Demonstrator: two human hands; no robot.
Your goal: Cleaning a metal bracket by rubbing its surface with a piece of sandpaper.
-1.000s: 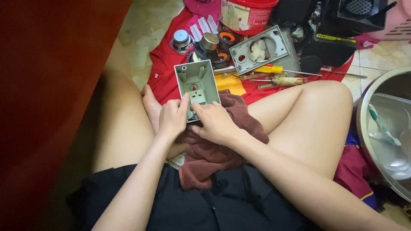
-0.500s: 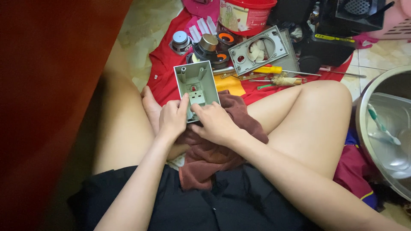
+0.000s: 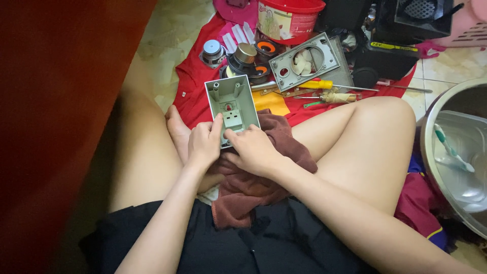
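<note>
- Nearest: black shorts [image 3: 203, 243], bare legs crossed, person sitting on the floor [image 3: 172, 30].
- Dark maroon cloth [image 3: 253, 187] draped over the lap, under both hands.
- Left hand [image 3: 204, 144] clamped on the near-left edge of a grey plastic box housing [image 3: 232, 104]; thumb lies up along its inner face.
- Right hand [image 3: 253, 149] grips the housing's near-right corner; fingers curled, index tip pressed inside by the small square insert.
- Housing is held just above the lap, open side to the camera, tilted slightly left; two screw posts show at its far end.
- Just past it: yellow pad [image 3: 271, 101] on a red cloth [image 3: 195, 86] spread on the floor.
- On the red cloth, right of the housing: yellow-handled screwdriver [image 3: 317, 84], shaft pointing right, and a second tool with a pale handle [image 3: 337, 97] beside it.
- Farther: grey faceplate [image 3: 304, 61] with a round cut-out, lying flat.
- Left of that: small speaker drivers [image 3: 248, 58], one silver-capped [image 3: 212, 50], some with orange rings.
- Far edge: red tub [image 3: 289, 18], black boxes [image 3: 385, 56].
- Right edge: metal basin [image 3: 431, 122] holding a clear plastic container and a toothbrush [image 3: 449, 147].
- Left side: dark red-brown panel [image 3: 56, 101], blurred.
</note>
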